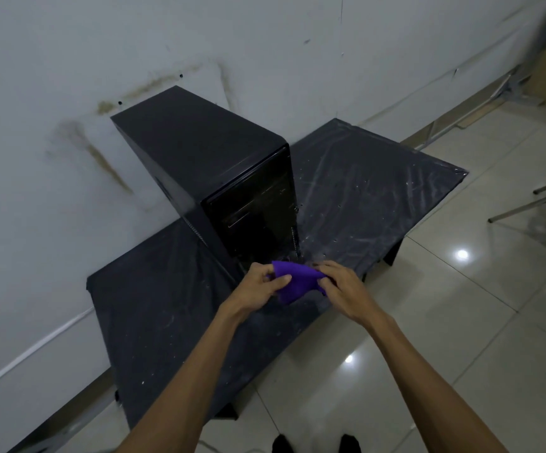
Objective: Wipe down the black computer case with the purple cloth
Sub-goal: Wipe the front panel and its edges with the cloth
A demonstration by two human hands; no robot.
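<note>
The black computer case stands upright on a low black bench pushed against a stained white wall. Its long axis runs from the wall out toward the person, the rear end close to the wall and the glossy front panel facing the person.

Bare, scuffed bench surface lies open on both sides of the case, wider on the right. A narrower strip lies between the front panel and the bench's near edge. Past that edge is pale tiled floor, with metal chair legs well off to the right.

The purple cloth is bunched between the two hands, low in front of the case's front panel and over the near strip of bench. I cannot tell whether it touches the case. The left hand pinches the cloth's left side with thumb and curled fingers. The right hand grips the right side, its fingers folded around the fabric.
</note>
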